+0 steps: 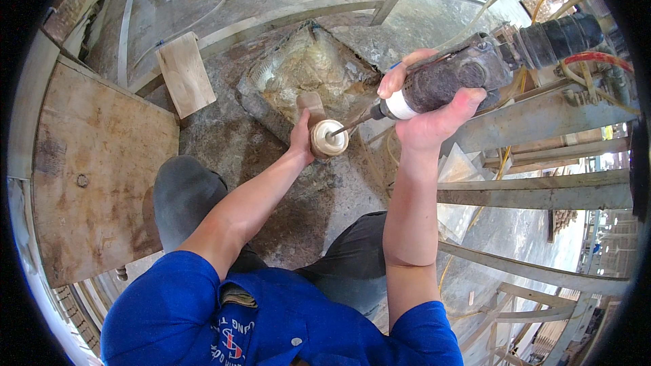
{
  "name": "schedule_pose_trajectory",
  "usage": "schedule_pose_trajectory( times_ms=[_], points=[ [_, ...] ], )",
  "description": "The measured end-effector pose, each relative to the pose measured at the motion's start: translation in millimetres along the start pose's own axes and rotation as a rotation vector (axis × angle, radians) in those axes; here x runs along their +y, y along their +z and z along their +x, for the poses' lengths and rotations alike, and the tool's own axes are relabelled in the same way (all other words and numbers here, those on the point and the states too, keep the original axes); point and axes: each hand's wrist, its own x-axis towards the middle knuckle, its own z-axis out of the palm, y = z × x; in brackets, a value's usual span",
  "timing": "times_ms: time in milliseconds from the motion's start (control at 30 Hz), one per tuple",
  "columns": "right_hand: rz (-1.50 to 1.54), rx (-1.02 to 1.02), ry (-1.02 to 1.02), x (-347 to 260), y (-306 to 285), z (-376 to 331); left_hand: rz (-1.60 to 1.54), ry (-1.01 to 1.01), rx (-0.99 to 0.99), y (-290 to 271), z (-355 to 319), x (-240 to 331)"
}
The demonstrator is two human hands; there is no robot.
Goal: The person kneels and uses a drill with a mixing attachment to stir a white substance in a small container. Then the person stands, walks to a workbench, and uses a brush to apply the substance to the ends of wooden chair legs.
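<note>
My left hand [302, 137] is closed around the side of a small round cup [327, 151] with pale, creamy stuff inside. A flat brown piece [311, 103] sticks out behind the cup; whether it is part of it I cannot tell. My right hand [428, 122] grips a dirty dark power drill [451, 76] with a white collar, held tilted toward the cup. From its chuck a thin metal rod [352, 124] runs down into the cup's pale contents. Beneath the cup, a lumpy, stained sack-like bundle [298, 64] lies on the floor.
A wooden board [185, 74] leans near the bundle, by a long low rail [271, 22]. To my left stands a large brown wooden panel [95, 176]. Metal frames [542, 193] fill the right side, with hoses [600, 61] near the drill's back end. Another hose [215, 7] loops across the floor.
</note>
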Motion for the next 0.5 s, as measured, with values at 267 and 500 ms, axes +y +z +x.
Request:
schedule_pose_trajectory(
  times_ms=[267,500],
  points=[
    [-0.003,-0.016,0.003,-1.7,2.1,0.4,-0.056,-0.059,-0.08,-11.3,12.4,0.4],
    [0.025,0.023,0.005,-0.1,-2.5,-1.9,0.026,-0.033,-0.05,1.2,1.6,-3.5]
  ],
)
